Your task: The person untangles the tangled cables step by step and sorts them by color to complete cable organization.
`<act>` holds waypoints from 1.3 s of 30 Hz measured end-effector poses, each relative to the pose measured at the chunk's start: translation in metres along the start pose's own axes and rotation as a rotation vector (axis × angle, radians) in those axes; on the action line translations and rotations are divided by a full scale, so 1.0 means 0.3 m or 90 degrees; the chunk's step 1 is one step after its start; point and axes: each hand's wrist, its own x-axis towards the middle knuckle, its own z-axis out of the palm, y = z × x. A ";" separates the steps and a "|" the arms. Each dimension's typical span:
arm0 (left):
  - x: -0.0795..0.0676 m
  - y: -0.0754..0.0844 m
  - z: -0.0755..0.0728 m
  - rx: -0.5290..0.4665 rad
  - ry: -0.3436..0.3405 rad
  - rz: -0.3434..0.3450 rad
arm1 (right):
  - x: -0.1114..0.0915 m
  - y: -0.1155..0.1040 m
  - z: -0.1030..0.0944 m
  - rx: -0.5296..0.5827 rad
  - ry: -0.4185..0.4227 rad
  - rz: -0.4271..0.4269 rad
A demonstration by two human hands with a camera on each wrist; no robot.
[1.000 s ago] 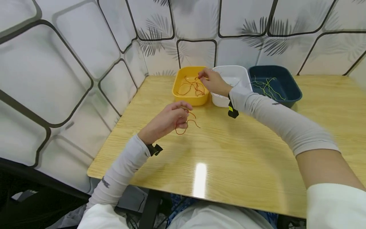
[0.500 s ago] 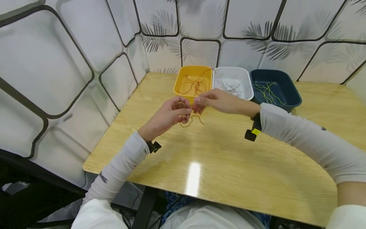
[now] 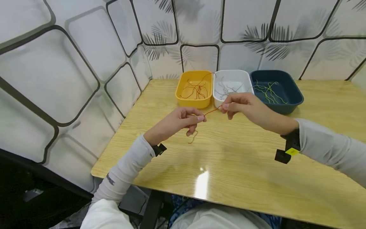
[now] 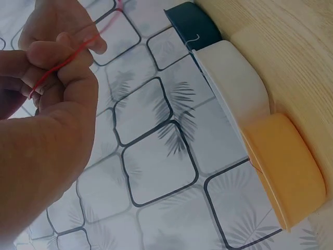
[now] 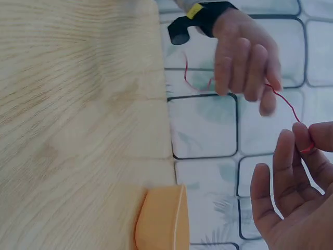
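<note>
A thin red wire (image 3: 212,111) runs taut between my two hands over the table. My left hand (image 3: 183,122) pinches it between thumb and forefinger, and a wavy loose end hangs below those fingers. The other end is pinched in the thumb and fingertips of my right hand (image 3: 246,108), to the right and slightly higher. In the left wrist view the wire (image 4: 67,61) crosses the left fingers. From the right wrist, the wire (image 5: 283,99) bridges the gap between the left hand (image 5: 247,65) and the right hand (image 5: 296,192).
Behind the hands, a yellow bin (image 3: 194,103) with red wires, a white bin (image 3: 216,101) with pale wires and a dark blue bin (image 3: 294,100) with yellow-green wires stand in a row on the wooden table (image 3: 243,178). One red wire pokes over the yellow bin's rim.
My right hand has come back from the yellow bin to the left hand, then moved right, drawing one end of the red wire out. The left hand has shifted slightly right.
</note>
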 end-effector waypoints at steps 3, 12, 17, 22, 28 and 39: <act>0.002 -0.001 0.005 -0.009 0.004 0.017 | -0.047 -0.014 -0.067 0.014 0.056 -0.011; 0.000 -0.002 0.002 -0.015 -0.013 0.052 | -0.168 -0.014 -0.249 -0.041 0.129 -0.008; 0.021 -0.003 -0.002 -0.041 0.015 0.028 | -0.107 -0.007 -0.324 -0.122 0.166 0.137; 0.035 -0.020 0.016 -0.070 0.052 -0.004 | 0.035 0.040 -0.368 -0.054 0.239 0.192; 0.010 -0.039 0.027 0.015 0.023 -0.015 | 0.207 0.101 -0.337 -0.004 0.275 0.207; 0.009 -0.028 0.035 0.046 -0.039 0.009 | 0.498 0.165 -0.258 -0.034 0.300 0.145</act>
